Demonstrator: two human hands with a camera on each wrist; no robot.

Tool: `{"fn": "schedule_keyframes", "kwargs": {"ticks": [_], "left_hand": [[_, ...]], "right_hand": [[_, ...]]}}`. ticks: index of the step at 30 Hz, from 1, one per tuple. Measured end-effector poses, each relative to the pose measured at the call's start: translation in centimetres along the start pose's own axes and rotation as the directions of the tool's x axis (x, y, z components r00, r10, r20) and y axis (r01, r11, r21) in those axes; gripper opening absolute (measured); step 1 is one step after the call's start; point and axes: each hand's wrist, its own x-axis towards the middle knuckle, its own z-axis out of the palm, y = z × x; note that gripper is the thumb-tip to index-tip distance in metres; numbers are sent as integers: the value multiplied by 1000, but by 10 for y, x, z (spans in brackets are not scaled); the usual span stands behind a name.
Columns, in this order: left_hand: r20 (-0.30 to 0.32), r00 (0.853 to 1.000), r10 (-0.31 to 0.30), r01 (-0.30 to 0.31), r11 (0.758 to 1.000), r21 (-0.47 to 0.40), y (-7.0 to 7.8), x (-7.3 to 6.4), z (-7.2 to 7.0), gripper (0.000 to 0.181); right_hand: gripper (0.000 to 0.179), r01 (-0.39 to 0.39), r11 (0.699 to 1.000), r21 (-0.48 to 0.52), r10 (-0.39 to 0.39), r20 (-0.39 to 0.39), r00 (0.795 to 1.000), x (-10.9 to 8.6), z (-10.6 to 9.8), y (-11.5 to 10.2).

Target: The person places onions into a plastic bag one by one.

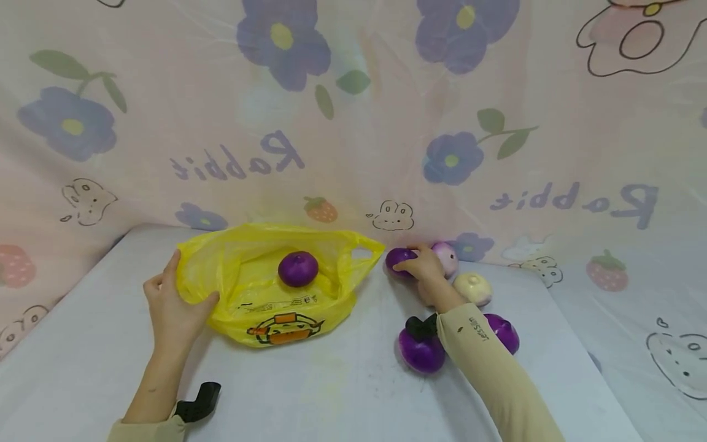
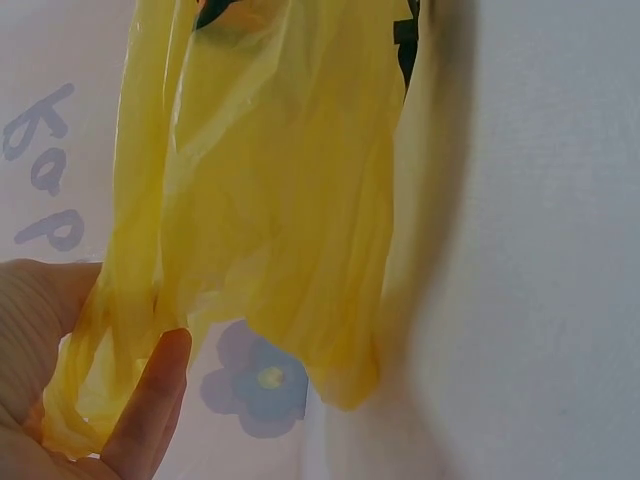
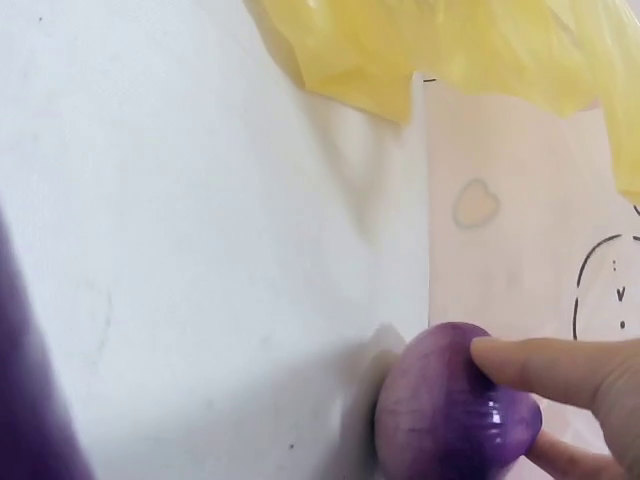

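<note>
A yellow plastic bag (image 1: 232,313) lies with its mouth spread, and one purple onion (image 1: 298,269) rests inside. At the bag's left edge, my left hand (image 1: 175,307) grips the plastic between thumb and fingers; the left wrist view shows the thin yellow film (image 2: 270,200) hanging beside the hand (image 2: 140,400). To the right of the bag, my right hand (image 1: 425,265) pinches another purple onion (image 1: 399,263) near the back of the table. In the right wrist view, fingertips press on this onion's (image 3: 440,410) glossy, darker side.
Around the right forearm sit a pinkish onion (image 1: 445,258), a cream onion (image 1: 472,288) and two more purple onions, one in front (image 1: 422,351) and one to the right (image 1: 502,333). A printed curtain (image 1: 359,123) rises behind the white table (image 1: 331,393).
</note>
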Motion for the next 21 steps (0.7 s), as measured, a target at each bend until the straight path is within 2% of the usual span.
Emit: {"fn": "schedule_keyframes", "kwargs": {"ticks": [8,10,16,21], "left_hand": [[10,1000,-7,8,1000,-16,2,-3,0,95],[11,1000,-7,7,1000,-17,1,-3,0,95],[2,1000,16,-16,1000,-18,2,-1,0,95],[0,1000,18,-18,1000,-13,1,-1,-1,94]], "right_hand": [[71,20,1000,12,-20,7,1000,-4,6,0],[72,45,999,25,-46,22,999,-5,4,0],[71,197,973,-120,-194,31,980,-7,-11,-10],[71,204,968,-148,-200,40,979,-13,-18,-20]]}}
